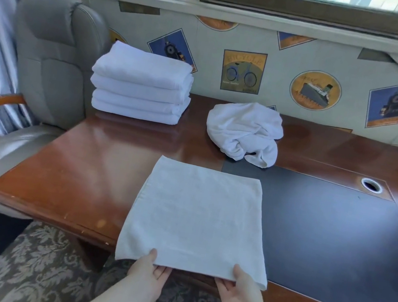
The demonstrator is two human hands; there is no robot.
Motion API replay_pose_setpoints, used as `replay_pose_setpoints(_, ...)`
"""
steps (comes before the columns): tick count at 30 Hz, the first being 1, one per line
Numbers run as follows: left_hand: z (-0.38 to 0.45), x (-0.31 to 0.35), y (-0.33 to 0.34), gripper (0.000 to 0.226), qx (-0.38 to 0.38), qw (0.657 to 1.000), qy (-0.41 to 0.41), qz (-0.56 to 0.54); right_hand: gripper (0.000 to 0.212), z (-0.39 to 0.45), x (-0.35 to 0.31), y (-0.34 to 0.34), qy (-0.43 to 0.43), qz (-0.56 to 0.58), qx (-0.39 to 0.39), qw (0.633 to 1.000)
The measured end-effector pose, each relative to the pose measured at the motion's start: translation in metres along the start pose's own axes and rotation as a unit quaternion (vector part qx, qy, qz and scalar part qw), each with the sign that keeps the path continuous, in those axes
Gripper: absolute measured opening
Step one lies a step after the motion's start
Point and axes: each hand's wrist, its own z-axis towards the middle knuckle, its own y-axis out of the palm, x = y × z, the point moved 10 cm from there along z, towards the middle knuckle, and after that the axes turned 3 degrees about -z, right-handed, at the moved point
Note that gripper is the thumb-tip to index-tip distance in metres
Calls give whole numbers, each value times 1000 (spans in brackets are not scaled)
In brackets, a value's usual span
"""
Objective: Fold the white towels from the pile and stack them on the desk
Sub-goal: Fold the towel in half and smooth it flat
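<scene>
- Flat towel (pixel 198 217): white, folded into a rough rectangle, lies on the desk (pixel 89 166) in front of the person. Its left part rests on bare wood, its right part on the dark desk pad (pixel 336 241). Its near edge hangs just past the front edge of the desk.
- Left hand (pixel 148 272): pinches the near edge of the flat towel towards its left corner, thumb on top of the cloth, the other fingers curled under it.
- Right hand (pixel 236 288): grips the same near edge towards the right corner, thumb on top, fingers underneath.
- Both forearms come in from the bottom of the view, side by side.
- Folded stack (pixel 141 85): white towels piled neatly at the far left of the desk, close to the wall. Layers visible; exact count of towels cannot be told from the folds.
- Crumpled towel (pixel 245 131): white, unfolded, bunched at the far middle of the desk, its near part overlapping the back edge of the desk pad. Well apart from the flat towel, near the stack but not touching it.
- Grey armchair (pixel 50 50): stands at the left end of the desk, beside the stack.
- Round grommet hole (pixel 371 185): in the desk top, far right, beyond the pad.
</scene>
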Motion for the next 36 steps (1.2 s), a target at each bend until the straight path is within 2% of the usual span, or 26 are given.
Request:
replay_pose_setpoints(4,-20,-1,4,33,-1,1000,-8,-21,34,-10,-5,-9,35,4,28,999)
replay_pose_setpoints(9,-39,34,43,36,-17,998,10,-58,42,-21,-36,21,13,26,10,1000)
replay_pose_setpoints(15,-36,60,96,26,-21,993,-22,-111,30,-18,-80,68,5,14,-2,1000)
replay_pose_setpoints(19,-18,76,131,10,-37,989,-35,-139,15,-4,-102,103,18,4,-2,1000)
replay_pose_setpoints(22,1,92,161,13,-41,990,-33,-133,7,15,-116,125,14,-9,7,1000)
replay_pose_setpoints(26,34,106,199,19,-46,994,-25,-98,35,43,-124,149,39,-25,33,998)
replay_pose_setpoints(29,61,111,212,20,-47,998,-22,-26,44,62,-128,163,47,-53,20,997)
replay_pose_setpoints(31,74,112,214,18,-74,996,-34,45,40,75,-131,156,31,-82,27,996)
replay_pose_setpoints(33,85,127,207,19,-97,985,20,142,25,87,-139,133,-28,-134,81,987)
replay_pose_setpoints(34,90,147,199,20,-87,970,95,208,20,91,-148,117,-80,-174,127,973)
replay_pose_setpoints(35,92,171,192,23,-66,938,191,284,18,91,-160,104,-142,-220,173,949)
replay_pose_setpoints(36,91,193,188,26,-43,886,283,364,20,89,-173,97,-202,-270,203,919)
